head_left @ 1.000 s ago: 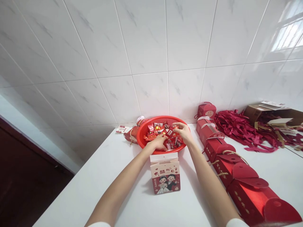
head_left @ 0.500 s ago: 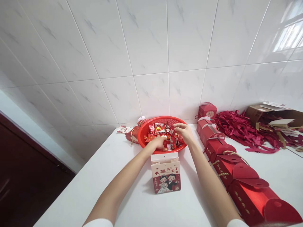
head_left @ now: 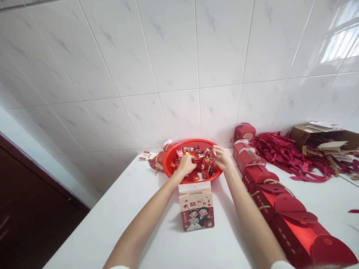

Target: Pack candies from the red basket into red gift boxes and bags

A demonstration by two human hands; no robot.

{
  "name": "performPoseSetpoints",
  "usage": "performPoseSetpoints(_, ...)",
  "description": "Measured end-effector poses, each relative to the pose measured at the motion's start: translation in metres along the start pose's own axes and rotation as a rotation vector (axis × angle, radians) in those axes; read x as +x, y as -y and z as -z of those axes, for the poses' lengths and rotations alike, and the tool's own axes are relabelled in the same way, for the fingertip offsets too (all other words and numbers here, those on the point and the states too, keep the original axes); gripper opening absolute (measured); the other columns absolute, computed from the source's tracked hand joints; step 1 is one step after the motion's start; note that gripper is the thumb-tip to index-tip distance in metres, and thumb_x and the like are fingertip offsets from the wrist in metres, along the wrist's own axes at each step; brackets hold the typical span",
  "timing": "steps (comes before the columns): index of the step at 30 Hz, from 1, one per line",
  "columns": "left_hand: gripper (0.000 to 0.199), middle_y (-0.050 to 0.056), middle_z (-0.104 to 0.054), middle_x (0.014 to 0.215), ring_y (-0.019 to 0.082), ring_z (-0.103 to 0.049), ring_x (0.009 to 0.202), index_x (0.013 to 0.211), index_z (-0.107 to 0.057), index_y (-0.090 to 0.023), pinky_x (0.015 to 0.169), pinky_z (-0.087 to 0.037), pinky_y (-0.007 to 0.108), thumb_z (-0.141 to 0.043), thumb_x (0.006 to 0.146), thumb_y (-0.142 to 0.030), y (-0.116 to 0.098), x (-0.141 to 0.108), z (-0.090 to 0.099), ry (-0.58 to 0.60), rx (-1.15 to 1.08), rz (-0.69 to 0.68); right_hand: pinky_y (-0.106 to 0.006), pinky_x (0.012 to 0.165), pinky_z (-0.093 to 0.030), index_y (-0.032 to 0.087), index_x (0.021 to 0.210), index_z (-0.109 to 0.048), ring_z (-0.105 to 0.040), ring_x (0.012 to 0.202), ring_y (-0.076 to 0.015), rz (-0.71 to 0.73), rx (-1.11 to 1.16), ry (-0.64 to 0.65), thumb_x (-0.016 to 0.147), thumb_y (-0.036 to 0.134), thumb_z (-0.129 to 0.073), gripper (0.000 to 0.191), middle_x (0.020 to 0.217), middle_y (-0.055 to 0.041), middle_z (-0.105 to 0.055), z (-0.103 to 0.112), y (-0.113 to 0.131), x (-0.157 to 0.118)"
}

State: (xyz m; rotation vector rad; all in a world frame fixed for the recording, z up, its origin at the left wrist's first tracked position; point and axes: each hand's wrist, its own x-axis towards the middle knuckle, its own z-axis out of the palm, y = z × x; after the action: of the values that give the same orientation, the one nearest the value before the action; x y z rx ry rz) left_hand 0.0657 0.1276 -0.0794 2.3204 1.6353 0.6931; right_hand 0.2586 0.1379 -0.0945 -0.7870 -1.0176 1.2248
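Observation:
A red plastic basket [head_left: 167,172] full of small wrapped candies [head_left: 206,164] stands at the far side of the white table. My left hand [head_left: 187,164] is inside it, fingers closed on a red-wrapped candy [head_left: 198,161]. At the basket's right rim, my right hand [head_left: 223,158] pinches another small red-wrapped candy [head_left: 214,152] between thumb and fingers. Between my forearms a cream and red paper gift box [head_left: 197,209] stands upright with its top open. A cartoon bride and groom are printed on its front.
Several red gift boxes [head_left: 291,228] form a row along the right. Beyond them lie a heap of dark red ribbons [head_left: 283,153] and a cardboard box [head_left: 319,135]. A red pouch [head_left: 157,161] and a printed card [head_left: 146,155] sit left of the basket, near the tiled wall [head_left: 179,67].
My left hand has lifted slightly among the candies and now grips one. The right hand's fingers have closed on a candy at the rim. The gift box has not moved.

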Motion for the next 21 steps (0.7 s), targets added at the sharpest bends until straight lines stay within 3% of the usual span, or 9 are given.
performPoseSetpoints(3,0.024,0.006,-0.072,0.090,0.021,-0.065,0.086,0.087,-0.078,-0.017,0.084,-0.052,0.032,-0.066,0.069,-0.006,0.001,0.001,0.000,-0.185,-0.086,-0.066,-0.021,0.047,-0.050,0.023,0.077,-0.062,-0.062,0.058,-0.0132,-0.061,0.130,-0.011,0.065,0.030,-0.079,0.021,0.063,0.0019,-0.065,-0.002,0.002,-0.001)
performPoseSetpoints(10,0.025,0.002,-0.070,0.085,0.017,-0.067,0.084,0.084,-0.076,-0.021,0.080,-0.055,0.028,-0.069,0.070,-0.002,0.005,-0.002,-0.002,-0.458,-0.291,-0.372,-0.013,0.029,-0.028,0.019,0.075,-0.062,-0.043,0.041,-0.0039,-0.202,0.355,0.016,0.069,0.026,-0.077,0.017,0.068,-0.0013,-0.068,-0.008,0.018,-0.008)
performPoseSetpoints(15,0.015,0.003,-0.068,0.088,0.016,-0.066,0.085,0.086,-0.075,-0.021,0.078,-0.054,0.028,-0.070,0.077,-0.010,0.003,-0.002,-0.001,-0.491,-0.338,-0.519,-0.012,0.033,-0.030,0.018,0.078,-0.062,-0.036,0.038,-0.0018,-0.226,0.403,0.032,0.061,0.006,-0.076,0.024,0.052,0.0085,-0.054,-0.016,0.022,-0.012)
performPoseSetpoints(18,0.012,0.003,-0.068,0.088,0.016,-0.066,0.084,0.084,-0.074,-0.020,0.078,-0.053,0.029,-0.068,0.078,-0.012,0.001,-0.004,0.000,-0.479,-0.365,-0.537,-0.012,0.035,-0.031,0.017,0.078,-0.063,-0.038,0.039,-0.0027,-0.221,0.383,0.038,0.061,0.007,-0.078,0.025,0.048,0.0108,-0.048,-0.019,0.021,-0.015)
performPoseSetpoints(21,0.013,0.003,-0.066,0.087,0.017,-0.064,0.083,0.080,-0.071,-0.019,0.077,-0.052,0.029,-0.064,0.074,-0.009,0.000,-0.006,0.002,-0.447,-0.390,-0.531,-0.013,0.032,-0.025,0.018,0.068,-0.059,-0.035,0.036,-0.0032,-0.216,0.342,0.032,0.059,0.009,-0.082,0.027,0.043,0.0111,-0.046,-0.021,0.019,-0.018)
